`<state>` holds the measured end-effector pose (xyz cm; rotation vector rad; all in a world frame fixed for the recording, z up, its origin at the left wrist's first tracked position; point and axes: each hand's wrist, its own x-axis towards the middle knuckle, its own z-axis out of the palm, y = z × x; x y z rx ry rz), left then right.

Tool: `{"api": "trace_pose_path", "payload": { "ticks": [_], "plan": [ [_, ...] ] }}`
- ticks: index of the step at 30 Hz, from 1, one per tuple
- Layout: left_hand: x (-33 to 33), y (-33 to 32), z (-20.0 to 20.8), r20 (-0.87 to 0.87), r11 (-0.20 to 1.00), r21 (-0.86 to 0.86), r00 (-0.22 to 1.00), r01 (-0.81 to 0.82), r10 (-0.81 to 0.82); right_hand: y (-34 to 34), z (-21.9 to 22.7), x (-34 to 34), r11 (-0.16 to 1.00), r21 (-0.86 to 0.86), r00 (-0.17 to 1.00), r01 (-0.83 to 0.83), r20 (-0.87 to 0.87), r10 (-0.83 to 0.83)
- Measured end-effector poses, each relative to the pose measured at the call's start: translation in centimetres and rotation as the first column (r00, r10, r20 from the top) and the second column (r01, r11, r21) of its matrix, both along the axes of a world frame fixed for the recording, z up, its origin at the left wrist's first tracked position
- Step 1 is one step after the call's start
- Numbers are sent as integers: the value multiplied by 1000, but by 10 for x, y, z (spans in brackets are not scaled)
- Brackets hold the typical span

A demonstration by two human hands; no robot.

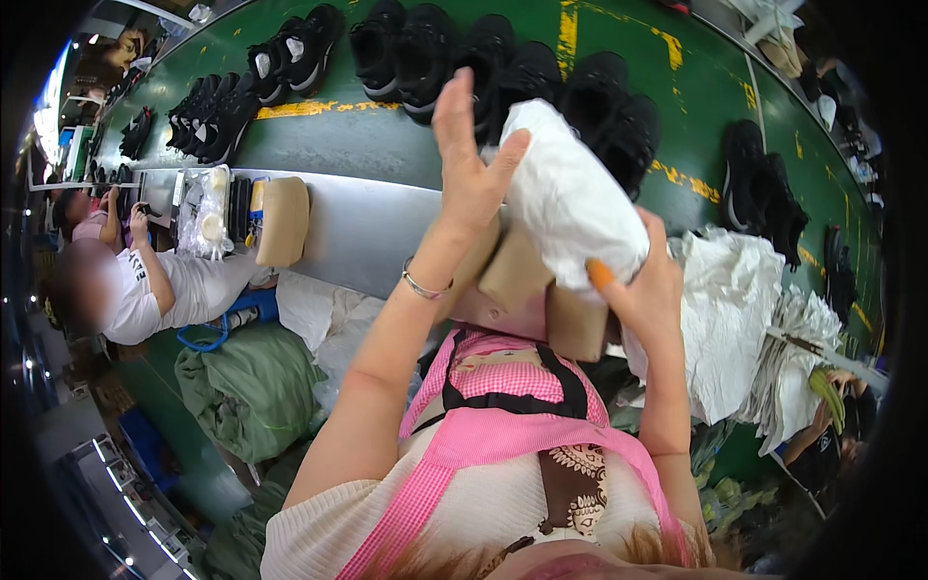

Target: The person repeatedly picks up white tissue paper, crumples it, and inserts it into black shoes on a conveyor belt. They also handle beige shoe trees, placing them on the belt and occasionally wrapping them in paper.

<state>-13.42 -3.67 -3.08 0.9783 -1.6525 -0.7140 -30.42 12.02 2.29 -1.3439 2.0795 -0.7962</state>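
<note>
One orange-capped thumb and fingers of my right hand (646, 290) pinching lower end of white bundle (572, 193), left hand (472, 164) by its upper end, thumb spread from fingers, tan blocks (524, 275) beneath, black shoes (423, 63) beyond on green surface (623, 41).

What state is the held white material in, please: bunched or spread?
Bunched: the white material forms a thick, rounded bundle in the right hand.

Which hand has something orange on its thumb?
The right hand, gripping the lower end of the white bundle. An orange cover tops its thumb; on the left hand, raised and open, the thumb is bare.
</note>
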Motion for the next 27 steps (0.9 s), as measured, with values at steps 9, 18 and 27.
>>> {"api": "trace_pose_path", "payload": {
  "ticks": [9, 18, 27],
  "plan": [
    [65, -152, -92, 351, 988, 153, 936, -19, -37, -76, 3, 55, 977, 211, 979, -19, 201, -24],
    [100, -320, -122, 911, 861, 392, 265, -324, -315, -55, -12, 41, 970, 139, 911, 199, 338, -235],
    [46, -215, -133, 725, 794, 593, 517, -131, -456, -69, -14, 16, 981, 31, 977, 190, 96, -192]
  ]
}}
